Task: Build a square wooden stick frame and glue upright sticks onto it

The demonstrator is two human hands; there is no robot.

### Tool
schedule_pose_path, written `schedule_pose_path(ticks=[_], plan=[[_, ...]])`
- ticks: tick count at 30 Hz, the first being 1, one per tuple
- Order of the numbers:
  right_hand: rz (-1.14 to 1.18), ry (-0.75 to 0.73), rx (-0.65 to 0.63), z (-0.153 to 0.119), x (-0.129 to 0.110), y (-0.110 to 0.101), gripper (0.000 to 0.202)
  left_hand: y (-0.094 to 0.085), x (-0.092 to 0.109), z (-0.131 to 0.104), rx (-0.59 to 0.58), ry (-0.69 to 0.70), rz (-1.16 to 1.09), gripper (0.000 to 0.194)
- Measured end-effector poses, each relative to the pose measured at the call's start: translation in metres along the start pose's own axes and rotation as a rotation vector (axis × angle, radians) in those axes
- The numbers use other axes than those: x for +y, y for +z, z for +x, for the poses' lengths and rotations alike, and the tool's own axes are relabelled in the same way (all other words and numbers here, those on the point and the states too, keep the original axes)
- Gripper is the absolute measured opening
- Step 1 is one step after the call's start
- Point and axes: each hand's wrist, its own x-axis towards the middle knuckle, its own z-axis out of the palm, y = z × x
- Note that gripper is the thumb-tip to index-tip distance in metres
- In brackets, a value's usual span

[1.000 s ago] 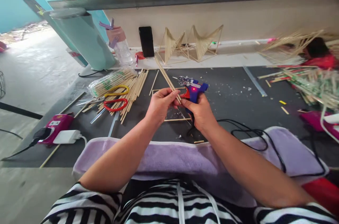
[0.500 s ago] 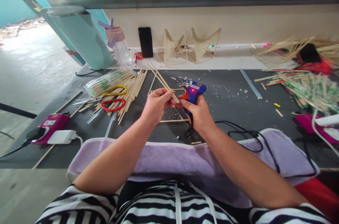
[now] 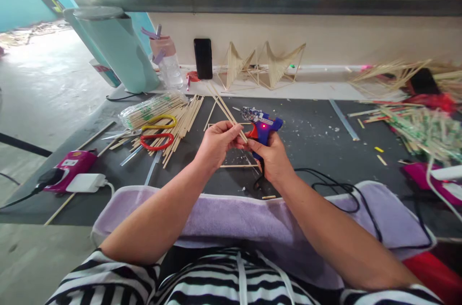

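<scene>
Thin wooden sticks (image 3: pixel 224 107) are pinched between the fingers of my left hand (image 3: pixel 220 140), slanting up and away from me. My right hand (image 3: pixel 270 156) is closed around a blue glue gun (image 3: pixel 266 128) with a glowing red light, and its thumb and fingertip touch the near end of the sticks. The gun's crusted nozzle points left, beyond the sticks. Beneath my hands a frame of thin sticks (image 3: pixel 238 166) lies on the dark table (image 3: pixel 306 146), partly hidden by my fingers.
Left are scissors (image 3: pixel 157 139), loose sticks (image 3: pixel 186 124), a wrapped bundle (image 3: pixel 153 110) and a magenta power strip (image 3: pixel 77 165). At the back stand a phone (image 3: pixel 203 58), a bottle (image 3: pixel 168 64) and stick models (image 3: pixel 274 67). A purple towel (image 3: pixel 224 213) and black cord (image 3: pixel 335 184) lie in front.
The whole view has shifted slightly. Both hands keep nearly the same pose, with the sticks and glue gun still held.
</scene>
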Motion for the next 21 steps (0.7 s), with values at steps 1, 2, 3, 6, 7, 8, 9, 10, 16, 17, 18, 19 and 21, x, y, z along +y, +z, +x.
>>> schedule_pose_path(ticks=[1, 2, 3, 6, 7, 8, 9, 10, 16, 17, 18, 19, 21], plan=[[0.002, -0.001, -0.001, 0.0001, -0.0005, 0.0002, 0.044, -0.0001, -0.0002, -0.0001, 0.0, 0.0, 0.003, 0.035], [0.005, 0.0, -0.004, 0.0001, -0.0008, 0.0003, 0.044, -0.0001, -0.0005, -0.0003, -0.003, -0.003, 0.005, 0.035], [0.008, 0.003, -0.01, 0.0001, -0.001, 0.0003, 0.044, -0.0002, -0.0007, -0.0005, -0.007, -0.005, 0.007, 0.034], [0.021, 0.008, -0.029, -0.0002, -0.001, -0.0003, 0.044, -0.0003, -0.0011, -0.0013, -0.028, 0.002, 0.017, 0.032], [0.028, 0.009, -0.031, -0.0004, -0.0009, -0.0006, 0.044, -0.0005, -0.0011, -0.0015, -0.031, 0.008, 0.022, 0.032], [0.036, 0.011, -0.031, -0.0005, -0.0008, -0.0008, 0.044, -0.0008, -0.001, -0.0017, -0.033, 0.013, 0.027, 0.032], [0.042, 0.011, -0.03, -0.0006, -0.0007, -0.001, 0.044, -0.0011, -0.001, -0.0018, -0.035, 0.016, 0.031, 0.032], [0.045, 0.011, -0.029, -0.0007, -0.0005, -0.0012, 0.045, -0.0014, -0.0009, -0.0019, -0.034, 0.017, 0.034, 0.033], [0.027, -0.049, -0.013, -0.0004, 0.0013, -0.0031, 0.046, 0.0004, 0.0007, -0.0016, 0.003, -0.001, -0.059, 0.031], [0.022, -0.065, -0.012, -0.0002, 0.0018, -0.0034, 0.045, 0.0014, 0.0011, -0.0018, 0.02, -0.009, -0.087, 0.029], [0.017, -0.079, -0.012, -0.0001, 0.0022, -0.0037, 0.044, 0.0026, 0.0014, -0.0022, 0.034, -0.02, -0.11, 0.027], [0.013, -0.092, -0.015, 0.0, 0.0026, -0.0039, 0.043, 0.0039, 0.0016, -0.0028, 0.041, -0.033, -0.13, 0.026], [0.014, -0.116, -0.023, 0.0, 0.0033, -0.004, 0.044, 0.0062, 0.0016, -0.0044, 0.034, -0.055, -0.165, 0.024]])
